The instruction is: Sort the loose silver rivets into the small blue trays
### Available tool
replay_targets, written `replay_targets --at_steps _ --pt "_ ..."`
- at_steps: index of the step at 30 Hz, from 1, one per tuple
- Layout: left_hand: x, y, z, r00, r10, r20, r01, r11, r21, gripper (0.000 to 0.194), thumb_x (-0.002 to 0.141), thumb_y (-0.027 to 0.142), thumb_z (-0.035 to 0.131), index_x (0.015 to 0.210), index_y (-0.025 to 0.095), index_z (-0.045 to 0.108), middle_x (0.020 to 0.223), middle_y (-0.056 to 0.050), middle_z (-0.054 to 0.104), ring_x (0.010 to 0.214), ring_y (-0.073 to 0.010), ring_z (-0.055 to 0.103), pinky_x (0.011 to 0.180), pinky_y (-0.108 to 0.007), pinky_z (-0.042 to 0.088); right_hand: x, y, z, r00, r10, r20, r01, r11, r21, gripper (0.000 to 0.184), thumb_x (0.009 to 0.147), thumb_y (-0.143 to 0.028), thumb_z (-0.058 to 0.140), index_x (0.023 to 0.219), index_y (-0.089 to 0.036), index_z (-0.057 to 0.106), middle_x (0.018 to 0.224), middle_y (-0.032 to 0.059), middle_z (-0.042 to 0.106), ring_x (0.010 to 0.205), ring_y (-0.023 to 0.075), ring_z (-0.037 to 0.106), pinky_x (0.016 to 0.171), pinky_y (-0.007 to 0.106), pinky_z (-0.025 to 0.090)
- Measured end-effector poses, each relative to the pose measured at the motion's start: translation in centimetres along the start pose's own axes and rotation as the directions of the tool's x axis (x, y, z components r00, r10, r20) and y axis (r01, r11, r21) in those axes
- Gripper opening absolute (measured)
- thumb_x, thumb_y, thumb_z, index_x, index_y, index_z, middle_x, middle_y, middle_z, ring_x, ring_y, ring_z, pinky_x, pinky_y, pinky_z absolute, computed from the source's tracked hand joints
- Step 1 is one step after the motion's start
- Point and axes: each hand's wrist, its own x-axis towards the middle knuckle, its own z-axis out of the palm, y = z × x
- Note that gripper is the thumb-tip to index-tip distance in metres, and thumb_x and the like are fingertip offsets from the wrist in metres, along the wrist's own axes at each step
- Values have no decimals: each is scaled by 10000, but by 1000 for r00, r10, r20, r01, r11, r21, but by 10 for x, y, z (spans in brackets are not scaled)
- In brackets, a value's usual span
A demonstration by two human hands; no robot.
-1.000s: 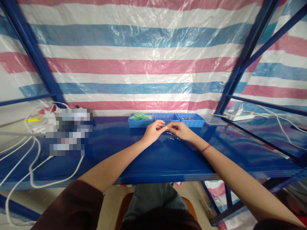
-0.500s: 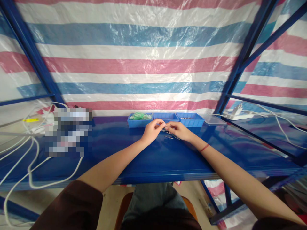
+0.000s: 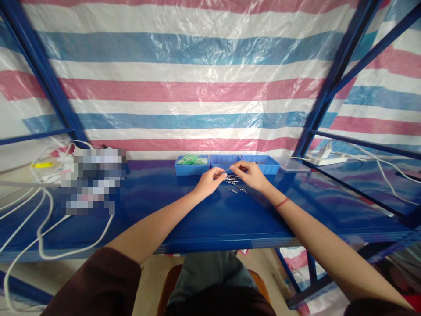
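Observation:
My left hand (image 3: 209, 181) is closed in a pinch above the table, holding one end of a thin metal blind rivet (image 3: 227, 170). Facing it, my right hand (image 3: 250, 176) pinches the other end between thumb and forefinger. The rivet's finer details are too small to make out. Just below the fingers lies a loose pile of similar blind rivets (image 3: 232, 179) on the blue tabletop. One separate rivet (image 3: 231, 190) rests a little nearer to me.
Behind my hands stand three blue bins: the left bin (image 3: 192, 170) with green and clear plastic bags, a middle bin (image 3: 225, 159), and a right bin (image 3: 271, 165) holding small metal parts. A clear lid (image 3: 294, 165), power strip (image 3: 325, 156) and white cables (image 3: 46, 219) flank them.
My hands have drawn slightly apart, the right one moving up and to the right. The thin rivet between them and the pile beneath now show more plainly.

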Motion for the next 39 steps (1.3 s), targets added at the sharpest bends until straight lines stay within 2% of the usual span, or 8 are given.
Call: replay_targets --at_steps 7,13,16,19,22,24,32,39 --pt "-9 4 0 945 200 258 -272 920 281 204 801 331 554 932 221 666 939 -40 637 902 -178 579 846 -309 438 9 38 -33 890 97 -445 -202 959 -196 314 802 -460 505 726 -178 620 713 59 618 632 162 514 631 286 385" --pt "-9 7 0 916 174 361 -306 886 348 182 810 345 546 857 262 701 964 -24 638 927 -181 574 842 -295 422 11 62 -42 884 108 -454 -326 840 -435 273 767 -426 563 871 -182 623 731 73 575 704 193 504 633 300 391" --pt "-9 9 0 919 157 362 -299 876 378 178 824 326 529 822 239 684 946 -22 646 911 -183 576 826 -296 424 10 55 -36 925 78 -371 -236 885 -402 210 768 -374 561 823 -185 636 690 55 580 667 177 512 606 282 387" --pt "-8 9 0 941 153 301 -267 882 388 186 853 295 482 835 218 650 906 -20 654 876 -177 588 799 -287 433 7 41 -26 994 68 -84 -87 965 -248 206 773 -355 549 729 -185 657 679 33 626 619 152 525 604 272 390" --pt "-6 8 -1 967 165 194 -222 918 328 187 867 257 451 842 193 625 857 -22 657 828 -165 601 768 -269 445 1 27 -15 959 41 280 -33 999 -34 248 775 -388 546 761 -182 683 725 18 664 638 141 551 624 262 412" --pt "-5 7 -3 976 167 138 -199 943 267 167 855 241 470 828 177 622 841 -28 660 810 -162 606 758 -263 451 -2 19 -8 916 28 400 -48 998 38 284 777 -416 542 812 -176 689 734 17 665 639 135 553 619 256 418" --pt "-2 5 0 999 26 -27 -28 999 -43 188 768 262 598 931 167 597 853 -43 681 806 -160 637 756 -280 486 -4 10 1 921 35 388 -65 996 64 332 778 -450 536 821 -154 681 753 39 659 649 141 542 641 276 422" --pt "0 7 -1 998 8 -60 -19 984 -178 159 765 299 602 828 153 595 791 -40 676 783 -160 640 729 -260 483 -4 6 3 928 26 373 -87 985 147 361 755 -486 553 752 -142 661 711 34 641 637 135 539 632 271 426"
